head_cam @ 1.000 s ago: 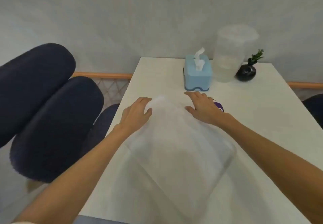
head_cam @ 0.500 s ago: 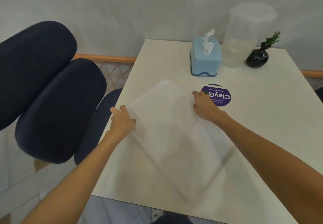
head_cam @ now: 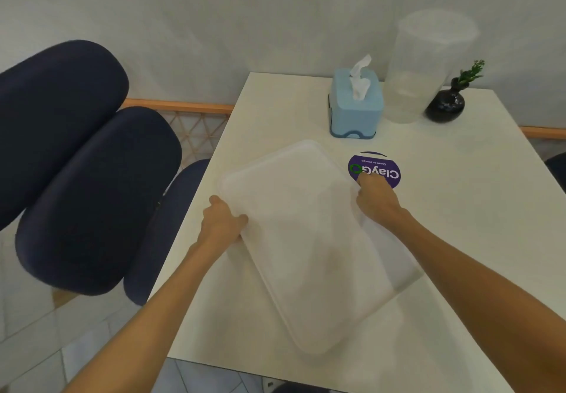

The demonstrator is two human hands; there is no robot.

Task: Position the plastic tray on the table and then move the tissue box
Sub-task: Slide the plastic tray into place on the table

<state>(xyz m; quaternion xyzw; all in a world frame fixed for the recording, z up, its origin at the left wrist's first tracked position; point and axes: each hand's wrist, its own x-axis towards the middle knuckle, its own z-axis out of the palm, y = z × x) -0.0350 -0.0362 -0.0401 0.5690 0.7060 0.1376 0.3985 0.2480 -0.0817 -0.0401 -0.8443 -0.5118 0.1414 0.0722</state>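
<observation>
Both bare forearms reached in from the near edge over the white desk (head_cam: 459,239). The plastic tray (head_cam: 309,239), translucent white and upside down or lid-like, lay skewed on the near-left part of the desk, near corner close to the front edge; nothing visible in or on it. Left hand (head_cam: 222,222) was closed on the tray's left long edge, thumb on top, fingers curled under. Right hand (head_cam: 375,198) gripped the tray's far right edge, fingers bent over the rim, knuckles just overlapping a round purple sticker (head_cam: 375,169) printed "ClayGo". Sticker sat just beside the tray's far right corner.

Farther back, the tissue box (head_cam: 355,107), light blue with a darker base, stood upright, apart from the tray, one white tissue (head_cam: 360,78) sticking up out of its top slot. Just beside it on the right stood a tall clear plastic container (head_cam: 425,68) with lid on, contents looked empty, hard to tell. Right of that, a small black vase (head_cam: 445,106) held a green sprig (head_cam: 473,71).

Dark blue chairs (head_cam: 92,193) stood left of the desk.
</observation>
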